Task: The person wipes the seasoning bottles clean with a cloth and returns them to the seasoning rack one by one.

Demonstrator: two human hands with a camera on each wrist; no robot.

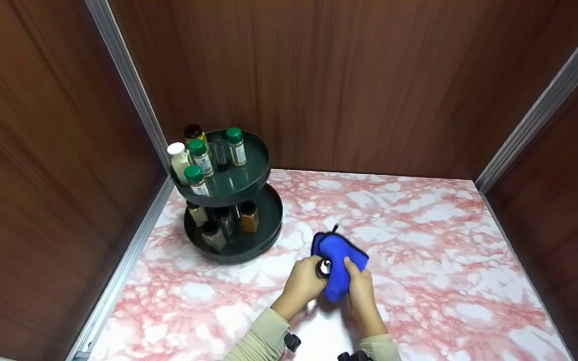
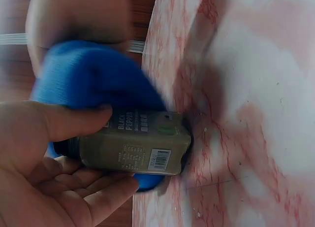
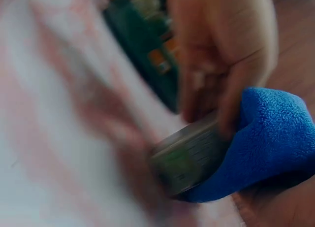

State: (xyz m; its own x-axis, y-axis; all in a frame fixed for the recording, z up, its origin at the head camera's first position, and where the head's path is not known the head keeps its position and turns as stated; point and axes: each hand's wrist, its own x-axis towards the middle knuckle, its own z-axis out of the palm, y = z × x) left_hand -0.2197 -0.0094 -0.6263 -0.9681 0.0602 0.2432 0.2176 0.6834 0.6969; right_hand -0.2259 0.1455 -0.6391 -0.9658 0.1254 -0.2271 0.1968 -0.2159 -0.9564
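My left hand (image 1: 304, 283) grips a black pepper jar (image 2: 133, 143), thumb on top and fingers curled beneath it; its dark cap end (image 1: 323, 268) shows in the head view. My right hand (image 1: 359, 288) holds a blue fleece cloth (image 1: 338, 260) wrapped against the jar. The cloth (image 2: 88, 77) covers the jar's far side in the left wrist view. In the blurred right wrist view the cloth (image 3: 268, 138) cups the jar (image 3: 189, 155) just above the marble counter.
A dark green two-tier turntable rack (image 1: 249, 178) stands at the back left, with several green-capped spice jars (image 1: 201, 155) on top and several dark-capped jars (image 1: 248, 215) below. Pink marble counter (image 1: 444, 260) extends right. Wooden walls close three sides.
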